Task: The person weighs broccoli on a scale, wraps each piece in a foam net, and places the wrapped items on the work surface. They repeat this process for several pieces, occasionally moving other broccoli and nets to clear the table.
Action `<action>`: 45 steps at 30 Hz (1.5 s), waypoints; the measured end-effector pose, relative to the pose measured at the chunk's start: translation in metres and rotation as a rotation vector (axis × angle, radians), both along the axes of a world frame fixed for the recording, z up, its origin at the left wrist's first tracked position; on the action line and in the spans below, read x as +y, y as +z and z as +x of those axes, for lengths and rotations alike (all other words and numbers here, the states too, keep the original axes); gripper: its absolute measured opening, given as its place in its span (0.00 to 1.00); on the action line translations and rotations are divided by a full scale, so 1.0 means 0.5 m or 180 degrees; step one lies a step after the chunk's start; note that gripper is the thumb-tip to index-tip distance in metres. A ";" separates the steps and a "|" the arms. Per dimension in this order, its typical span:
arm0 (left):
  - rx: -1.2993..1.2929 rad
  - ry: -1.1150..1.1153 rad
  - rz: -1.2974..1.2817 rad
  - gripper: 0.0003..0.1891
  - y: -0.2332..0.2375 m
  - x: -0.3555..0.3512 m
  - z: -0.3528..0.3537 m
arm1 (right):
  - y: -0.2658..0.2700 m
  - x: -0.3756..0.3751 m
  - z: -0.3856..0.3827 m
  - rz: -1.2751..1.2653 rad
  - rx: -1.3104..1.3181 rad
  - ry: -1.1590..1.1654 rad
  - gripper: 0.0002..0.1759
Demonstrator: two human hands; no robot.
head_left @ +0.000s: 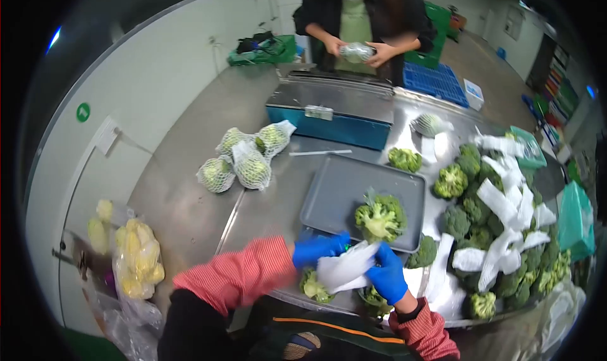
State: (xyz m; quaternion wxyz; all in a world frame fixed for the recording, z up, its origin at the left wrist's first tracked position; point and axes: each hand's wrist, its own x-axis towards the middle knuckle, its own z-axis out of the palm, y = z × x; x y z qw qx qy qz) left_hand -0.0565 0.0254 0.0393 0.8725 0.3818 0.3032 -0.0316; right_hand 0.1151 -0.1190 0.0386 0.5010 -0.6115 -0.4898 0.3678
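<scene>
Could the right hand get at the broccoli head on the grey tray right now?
Probably yes: nothing seems to stand between the right hand and the broccoli head on the tray. The hand seems to hold a white sleeve, though, so it might need freeing.

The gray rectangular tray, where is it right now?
In the head view, the gray rectangular tray lies right of centre, between the blue-fronted metal box and the blue-gloved left hand, with a green broccoli head on it.

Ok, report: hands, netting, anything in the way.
Right hand holding white netting; left hand at it, grip unclear. Broccoli head on gray tray just beyond. Nothing visibly blocking either hand.
</scene>
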 end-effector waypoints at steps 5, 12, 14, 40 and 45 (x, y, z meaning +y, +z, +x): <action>-0.0208 0.0703 -0.0306 0.14 -0.015 -0.120 0.035 | 0.030 -0.014 0.009 0.0497 -0.2164 -0.0269 0.09; -0.1017 0.2167 0.0244 0.15 -0.065 -0.197 0.081 | 0.034 -0.058 -0.027 -0.0629 0.1035 -0.0095 0.09; -0.1180 0.2013 -0.0330 0.15 -0.020 -0.182 0.087 | 0.024 -0.073 0.011 -0.1075 0.1657 0.0827 0.14; -0.0338 0.0919 -0.1055 0.28 -0.044 -0.032 0.121 | -0.075 -0.032 0.208 -0.1017 0.3901 -0.0764 0.23; -0.0467 0.1278 -0.1584 0.21 -0.079 -0.127 0.073 | -0.061 -0.134 0.092 -0.1536 0.3457 -0.0089 0.22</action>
